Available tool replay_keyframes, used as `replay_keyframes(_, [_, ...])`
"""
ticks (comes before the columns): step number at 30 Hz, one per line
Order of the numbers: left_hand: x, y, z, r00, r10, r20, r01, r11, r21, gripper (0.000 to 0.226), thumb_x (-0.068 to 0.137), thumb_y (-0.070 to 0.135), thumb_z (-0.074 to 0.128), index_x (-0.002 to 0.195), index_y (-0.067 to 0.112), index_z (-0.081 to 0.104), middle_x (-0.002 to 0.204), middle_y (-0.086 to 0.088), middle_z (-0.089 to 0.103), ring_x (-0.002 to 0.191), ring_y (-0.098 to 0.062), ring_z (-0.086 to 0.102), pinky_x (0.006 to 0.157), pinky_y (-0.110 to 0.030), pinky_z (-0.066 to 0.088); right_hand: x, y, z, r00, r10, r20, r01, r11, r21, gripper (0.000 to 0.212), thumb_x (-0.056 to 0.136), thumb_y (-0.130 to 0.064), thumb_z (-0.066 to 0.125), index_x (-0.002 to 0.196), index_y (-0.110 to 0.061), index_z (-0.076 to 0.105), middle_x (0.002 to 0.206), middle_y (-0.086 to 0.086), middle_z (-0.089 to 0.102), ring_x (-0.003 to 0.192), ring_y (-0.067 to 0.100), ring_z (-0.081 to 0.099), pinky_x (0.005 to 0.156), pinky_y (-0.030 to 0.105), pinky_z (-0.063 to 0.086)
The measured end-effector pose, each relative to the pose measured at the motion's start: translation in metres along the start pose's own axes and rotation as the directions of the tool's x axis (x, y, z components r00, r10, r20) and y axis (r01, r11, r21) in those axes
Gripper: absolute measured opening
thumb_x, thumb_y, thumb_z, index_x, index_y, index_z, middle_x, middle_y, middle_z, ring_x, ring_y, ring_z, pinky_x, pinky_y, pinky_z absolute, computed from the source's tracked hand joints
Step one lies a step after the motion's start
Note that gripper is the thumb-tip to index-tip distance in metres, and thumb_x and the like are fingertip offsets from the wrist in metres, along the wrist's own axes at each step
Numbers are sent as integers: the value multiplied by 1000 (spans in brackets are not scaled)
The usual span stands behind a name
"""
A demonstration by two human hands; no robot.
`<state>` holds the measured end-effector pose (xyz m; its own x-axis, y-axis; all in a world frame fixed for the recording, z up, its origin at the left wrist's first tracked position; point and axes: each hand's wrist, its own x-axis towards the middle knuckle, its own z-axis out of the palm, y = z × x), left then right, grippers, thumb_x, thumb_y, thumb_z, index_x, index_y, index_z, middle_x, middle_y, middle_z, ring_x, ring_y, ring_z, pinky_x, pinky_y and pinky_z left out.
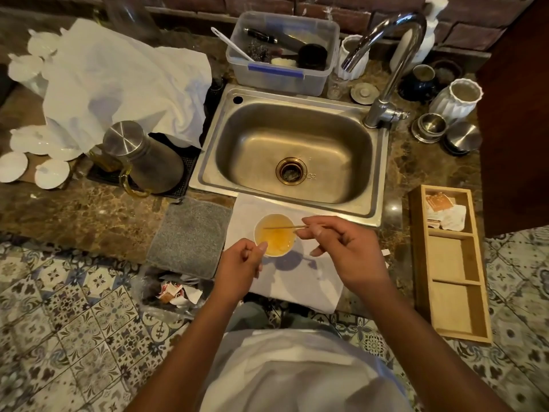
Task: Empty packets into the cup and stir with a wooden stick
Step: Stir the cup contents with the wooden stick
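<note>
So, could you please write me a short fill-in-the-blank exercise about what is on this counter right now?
1. The right hand holds the wooden stick over the ____.
2. The liquid in the cup looks ____ in colour.
3. The remaining packets lie in the ____ compartment of the wooden tray, counted from the person.
4. The left hand touches the cup's ____.

Missing words: cup; orange; farthest; rim

Steel sink (pixel 208 162) (empty), grey mat (pixel 190 236), lidded jug (pixel 142 156) alongside.

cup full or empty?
Partly full: the cup holds orange-yellow liquid below its rim, with the wooden stick across it, held by the right hand.
</note>
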<state>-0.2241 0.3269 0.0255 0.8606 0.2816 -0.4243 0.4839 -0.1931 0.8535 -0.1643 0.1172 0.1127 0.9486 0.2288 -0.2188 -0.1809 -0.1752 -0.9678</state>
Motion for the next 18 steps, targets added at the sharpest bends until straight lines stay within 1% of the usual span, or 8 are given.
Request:
replay_keyframes(3, [-2, -4, -3, 999, 11, 46, -10, 1000, -15, 35, 101, 35, 57, 77, 10, 58, 59, -2, 63, 55, -15, 56, 61, -38, 47, 6, 9, 7, 997, 6, -73, -19, 984, -180, 19, 100, -16, 63, 111, -19, 77, 88, -6, 80, 78, 6, 76, 59, 25, 60])
replay_keyframes(5, [1, -3, -5, 997, 10, 79, -8, 1000, -24, 32, 102, 31, 56, 77, 11, 59, 59, 0, 61, 56, -15, 55, 61, -38, 47, 10, 15, 13, 994, 36, -107, -63, 965, -254, 15, 98, -18, 67, 106, -20, 79, 85, -7, 79, 70, 6, 74, 54, 23, 57])
replay_keyframes(8, [13, 2, -13, 989, 35, 143, -37, 999, 12, 33, 101, 31, 57, 76, 10, 60, 59, 2, 62, 56, -14, 55, 62, -39, 50, 13, 21, 25, 967, 70, -244, -146, 940, -309, 5, 91, -25, 75, 93, -24, 79, 82, -11, 78, 70, 5, 71, 60, 20, 57])
replay_keyframes(10, [21, 3, -19, 983, 42, 178, -49, 998, 36, 34, 100, 31, 58, 75, 10, 60, 58, 2, 61, 56, -14, 55, 63, -38, 50, 14, 25, 33, 952, 59, -301, -176, 909, -379, 3, 90, -29, 77, 92, -27, 78, 80, -13, 76, 73, 5, 71, 67, 22, 57])
replay_keyframes(12, [30, 4, -25, 980, 50, 191, -63, 996, 68, 35, 100, 32, 58, 74, 9, 59, 59, 3, 60, 57, -13, 54, 62, -34, 47, 14, 30, 38, 959, 49, -279, -184, 856, -483, 7, 92, -33, 72, 95, -28, 77, 73, -12, 72, 67, 7, 68, 65, 27, 56])
replay_keyframes(14, [39, 7, -28, 972, 82, 220, -106, 989, 102, 36, 100, 33, 56, 73, 10, 58, 61, -1, 60, 59, -15, 53, 61, -34, 45, 16, 30, 40, 974, 68, -214, -187, 772, -607, 14, 96, -40, 65, 102, -32, 75, 66, -11, 67, 62, 9, 62, 60, 29, 51])
replay_keyframes(16, [49, 8, -30, 958, 112, 263, -152, 979, 137, 37, 100, 34, 55, 71, 12, 57, 63, -6, 61, 60, -18, 55, 61, -39, 48, 17, 31, 42, 984, 93, -154, -175, 693, -700, 21, 99, -44, 59, 110, -33, 73, 68, -13, 64, 64, 11, 60, 60, 29, 49])
replay_keyframes(18, [55, 8, -32, 939, 117, 324, -170, 976, 138, 36, 101, 33, 54, 70, 14, 57, 61, -3, 62, 59, -17, 56, 64, -44, 52, 18, 31, 44, 984, 119, -130, -177, 646, -743, 23, 100, -44, 57, 112, -33, 72, 68, -13, 62, 63, 10, 58, 59, 28, 48])
